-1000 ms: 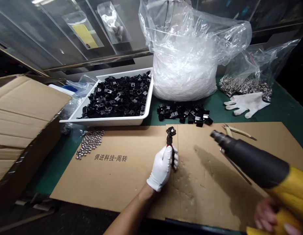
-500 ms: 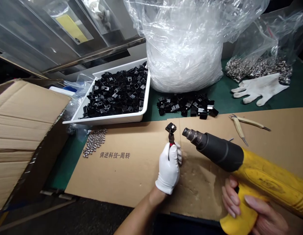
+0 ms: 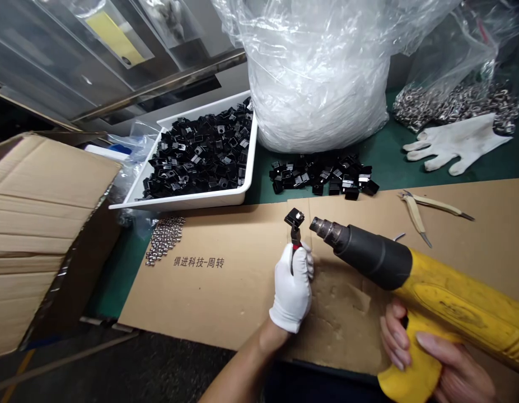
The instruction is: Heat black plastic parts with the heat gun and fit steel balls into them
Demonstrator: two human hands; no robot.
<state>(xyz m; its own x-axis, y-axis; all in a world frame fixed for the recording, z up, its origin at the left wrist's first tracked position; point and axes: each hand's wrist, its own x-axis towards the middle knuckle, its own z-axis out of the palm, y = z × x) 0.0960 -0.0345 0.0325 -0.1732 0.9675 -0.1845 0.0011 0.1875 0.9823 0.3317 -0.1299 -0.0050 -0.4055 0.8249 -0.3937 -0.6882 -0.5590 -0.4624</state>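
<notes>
My left hand (image 3: 291, 288), in a white glove, is closed around a pair of red-handled pliers (image 3: 296, 238). In the pliers' jaws sits a small black plastic part (image 3: 293, 217) with a shiny metal piece on it. My bare right hand (image 3: 435, 352) grips the yellow handle of a heat gun (image 3: 464, 302). The gun's dark metal nozzle (image 3: 326, 229) points left at the black part, a short gap away. My palm and the heat gun's body hide part of the handle, and the glove covers most of the pliers' grips.
Cardboard (image 3: 225, 302) covers the green bench. On it are small metal pieces (image 3: 164, 238) and cream-handled cutters (image 3: 416, 218). Behind stand a white tray (image 3: 187, 202) of black parts, a loose black pile (image 3: 326, 176), a big plastic bag (image 3: 318, 95) and a white glove (image 3: 456, 145). An open carton (image 3: 45, 224) is at left.
The view has shifted slightly. The heat gun's nozzle has come a little closer to the black part, and the part is tilted a bit more. Both hands keep their grips.
</notes>
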